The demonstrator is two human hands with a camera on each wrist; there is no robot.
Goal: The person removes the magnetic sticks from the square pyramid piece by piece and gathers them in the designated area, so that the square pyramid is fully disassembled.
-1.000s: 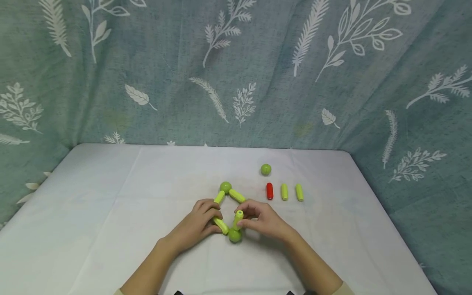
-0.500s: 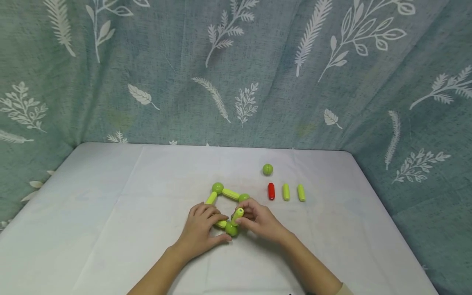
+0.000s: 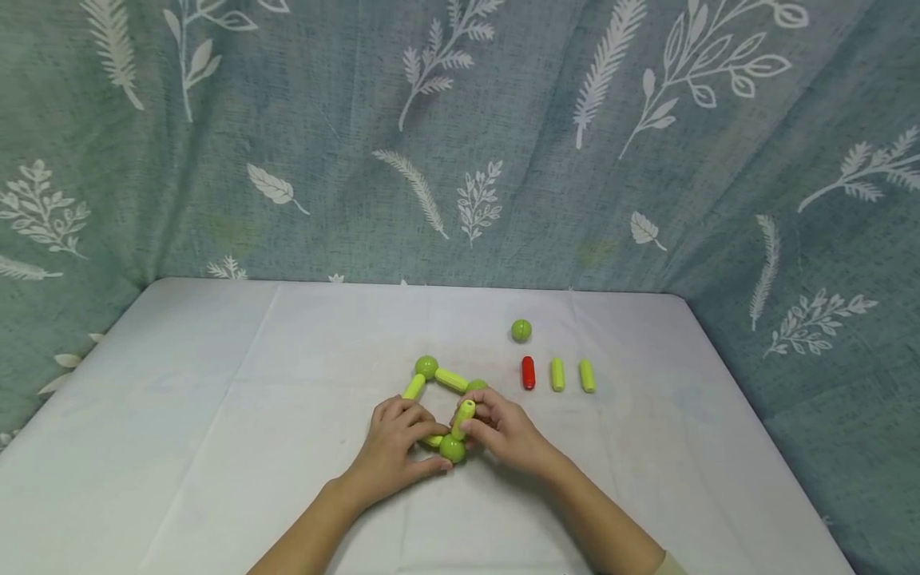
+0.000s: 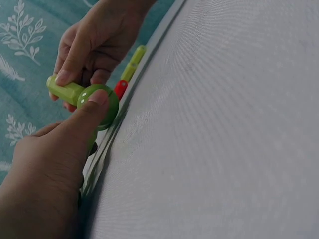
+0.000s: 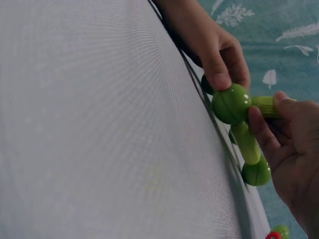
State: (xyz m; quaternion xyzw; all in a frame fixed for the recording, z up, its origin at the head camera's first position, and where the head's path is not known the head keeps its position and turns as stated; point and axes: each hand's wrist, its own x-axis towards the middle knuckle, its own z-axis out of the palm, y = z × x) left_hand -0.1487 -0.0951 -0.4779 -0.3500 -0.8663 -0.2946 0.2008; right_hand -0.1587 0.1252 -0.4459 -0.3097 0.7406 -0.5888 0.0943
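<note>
A small frame of yellow-green rods and green balls lies on the table between my hands. With thumb and fingers, my left hand (image 3: 394, 446) grips its near green ball (image 3: 453, 449); the thumb presses the ball's side in the left wrist view. My right hand (image 3: 512, 435) pinches a yellow-green rod (image 3: 464, 415) that rises from that ball, touching it. Another rod (image 5: 245, 143) runs from the same ball to a further ball (image 5: 256, 171) in the right wrist view. The far ball (image 3: 426, 367) joins two rods. My hands hide parts of the frame.
Right of the frame lie a red rod (image 3: 528, 373) and two yellow-green rods (image 3: 557, 374) in a row. Behind them sits a loose green ball (image 3: 521, 331). A leaf-patterned cloth (image 3: 323, 144) hangs behind the white table (image 3: 251, 415).
My left hand has shifted right, from the frame's left rods to the near ball. The frame has turned, its far ball going left, and a ball beside my right hand has come into view.
</note>
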